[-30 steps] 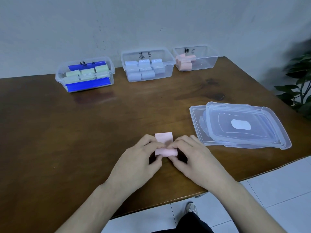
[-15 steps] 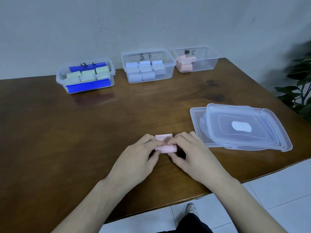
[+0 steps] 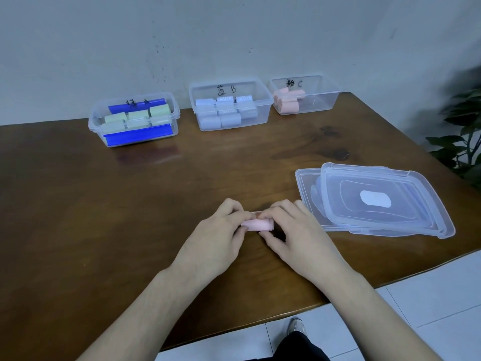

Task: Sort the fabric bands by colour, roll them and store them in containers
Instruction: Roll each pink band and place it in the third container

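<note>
- Pink band (image 3: 256,224): it lies as a nearly finished roll near the front edge of the worktop (image 3: 104,217), pinched between your two hands.
- Your left hand (image 3: 210,241) grips the roll's left end, fingers curled over the top and thumb underneath.
- Your right hand (image 3: 299,238) holds the right end the same way, fingertips curled onto the roll.
- Just to the right of your right hand lies a stack of clear lids (image 3: 377,201).
- Along the far edge by the wall stand three open clear containers: container A (image 3: 134,121) on the left with green rolls, container B (image 3: 230,106) in the middle with blue rolls, container C (image 3: 304,95) on the right with a few pink rolls.
</note>
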`<state>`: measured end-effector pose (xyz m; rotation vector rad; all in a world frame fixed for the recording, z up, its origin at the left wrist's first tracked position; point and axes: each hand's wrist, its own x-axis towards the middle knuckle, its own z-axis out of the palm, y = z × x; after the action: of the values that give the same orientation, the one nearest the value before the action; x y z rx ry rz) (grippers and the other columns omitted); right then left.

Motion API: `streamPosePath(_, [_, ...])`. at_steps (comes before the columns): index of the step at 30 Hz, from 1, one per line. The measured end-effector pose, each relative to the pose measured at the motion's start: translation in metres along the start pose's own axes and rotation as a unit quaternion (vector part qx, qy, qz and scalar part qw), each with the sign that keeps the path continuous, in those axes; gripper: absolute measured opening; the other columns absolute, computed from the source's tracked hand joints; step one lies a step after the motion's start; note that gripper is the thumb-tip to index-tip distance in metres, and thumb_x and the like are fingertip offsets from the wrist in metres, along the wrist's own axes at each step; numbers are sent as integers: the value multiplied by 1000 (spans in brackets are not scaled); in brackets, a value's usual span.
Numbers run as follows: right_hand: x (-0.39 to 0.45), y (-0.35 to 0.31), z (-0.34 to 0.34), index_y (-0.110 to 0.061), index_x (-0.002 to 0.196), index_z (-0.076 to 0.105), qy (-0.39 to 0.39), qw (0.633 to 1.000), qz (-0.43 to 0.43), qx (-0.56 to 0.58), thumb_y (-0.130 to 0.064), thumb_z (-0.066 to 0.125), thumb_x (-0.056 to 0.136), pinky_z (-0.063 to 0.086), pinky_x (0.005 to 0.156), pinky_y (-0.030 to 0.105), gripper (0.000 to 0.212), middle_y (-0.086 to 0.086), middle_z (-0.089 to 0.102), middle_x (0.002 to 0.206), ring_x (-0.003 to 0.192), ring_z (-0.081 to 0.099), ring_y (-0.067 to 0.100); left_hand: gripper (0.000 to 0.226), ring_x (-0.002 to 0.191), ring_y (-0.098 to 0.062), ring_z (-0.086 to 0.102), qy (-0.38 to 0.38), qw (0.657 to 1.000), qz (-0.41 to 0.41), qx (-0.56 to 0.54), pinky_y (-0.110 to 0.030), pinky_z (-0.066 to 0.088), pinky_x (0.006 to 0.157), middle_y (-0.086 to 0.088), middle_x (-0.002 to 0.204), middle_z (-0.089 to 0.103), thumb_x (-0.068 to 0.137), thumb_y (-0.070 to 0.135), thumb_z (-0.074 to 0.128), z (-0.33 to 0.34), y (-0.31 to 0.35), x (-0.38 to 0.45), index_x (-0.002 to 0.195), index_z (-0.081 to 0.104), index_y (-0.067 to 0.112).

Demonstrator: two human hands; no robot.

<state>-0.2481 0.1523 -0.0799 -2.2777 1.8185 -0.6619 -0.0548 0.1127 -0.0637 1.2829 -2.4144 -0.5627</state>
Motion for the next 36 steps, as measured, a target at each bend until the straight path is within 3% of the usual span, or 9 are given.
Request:
streamPosePath(4, [5,2,-1,-34,122,66,7,1000,8,-9,-42,59,97,40,88,19,27,-18,54,114,102,41,4,32,70,-6,55,13,1000,-16,12,-11,43,60,18,112,35,99,32,55,0,-1,-1,131,55,36])
streamPosePath(10, [11,2,-3,-31,136,58,-3,1000,15,-4,-41,58,98,43,93,22,39,-17,55,123,106,41,4,35,73,-11,55,-2,995,-20,102,-15,39,56,15,112,42,101,34,52,-2,1,7,135,47,37])
streamPosePath(15, [19,5,-4,-33,123,60,-18,1000,5,6,-32,64,94,39,88,19,30,-18,56,119,103,42,3,31,86,-10,62,16,990,-13,137,-23,50,68,12,107,64,102,37,45,-1,0,16,133,48,38])
streamPosePath(19, [29,6,-7,-30,113,64,-2,1000,-1,9,-28,65,92,46,83,26,21,-17,58,107,93,46,6,33,87,-10,63,13,992,-21,121,-23,51,71,11,103,68,103,35,44,-4,-1,25,136,48,36])
streamPosePath(23, [34,2,-19,-34,106,58,-15,997,37,69,-35,68,88,44,78,19,20,-19,55,100,95,49,5,41,109,-9,62,0,998,-63,25,-22,49,93,12,128,63,104,26,46,-15,7,32,144,46,36])
streamPosePath(25, [35,2,-23,-37,101,51,-21,993,52,103,-35,70,87,42,71,17,24,-19,53,97,93,50,4,42,107,-9,62,-22,992,-100,-79,-25,51,97,12,128,63,104,23,44,-18,12,39,143,47,37])
streamPosePath(29, [43,5,-32,-39,98,44,-12,985,70,158,-36,75,85,40,62,14,33,-20,53,93,85,52,-1,34,102,-1,63,-10,949,-132,-286,-31,54,96,20,112,64,101,24,52,-19,27,61,131,58,38])
streamPosePath(32, [51,16,-44,-40,100,43,-14,978,79,195,-35,77,84,42,63,12,37,-22,52,90,83,53,-5,43,104,3,61,-7,939,-120,-324,-28,54,94,22,111,64,96,17,59,-17,40,79,128,58,45])
streamPosePath(36, [62,43,-71,-42,106,45,-35,978,44,199,-32,72,89,49,68,15,34,-23,56,94,89,56,0,58,106,-12,62,3,928,-129,-349,-29,52,93,11,111,64,94,17,62,-17,55,110,134,49,56])
